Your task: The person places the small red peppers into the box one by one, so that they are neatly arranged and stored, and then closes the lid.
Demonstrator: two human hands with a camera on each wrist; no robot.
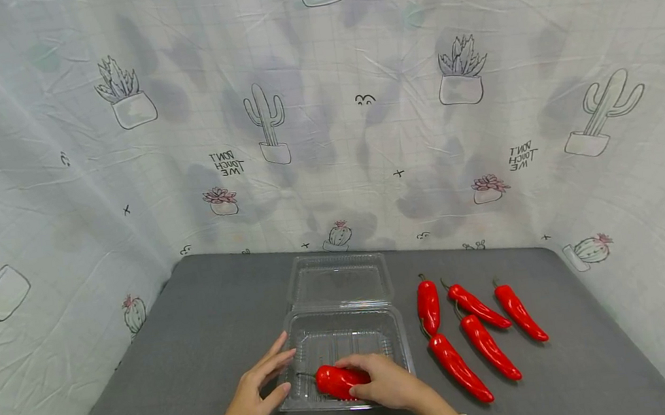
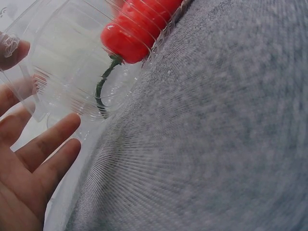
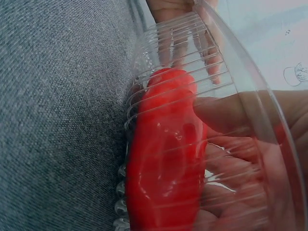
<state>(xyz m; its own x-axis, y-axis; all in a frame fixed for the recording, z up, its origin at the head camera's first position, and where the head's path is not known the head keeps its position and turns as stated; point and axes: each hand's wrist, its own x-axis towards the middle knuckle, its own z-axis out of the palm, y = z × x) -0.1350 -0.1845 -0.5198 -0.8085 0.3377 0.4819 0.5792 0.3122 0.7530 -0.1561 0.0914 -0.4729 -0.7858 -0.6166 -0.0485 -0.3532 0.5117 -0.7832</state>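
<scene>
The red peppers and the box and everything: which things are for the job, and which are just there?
For the job:
pepper, held inside the box
open box
left hand, at the box's edge
right hand, holding the pepper
five loose peppers, probably

Just there:
table, underneath
cactus cloth, behind

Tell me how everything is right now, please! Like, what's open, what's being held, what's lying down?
Box: open
Lid: tipped back, behind the box
Pepper in the box: on its side, held by the right hand
Five other peppers: lying loose on the table
Left hand: fingers spread at the box's left edge
Sheet: creased
</scene>
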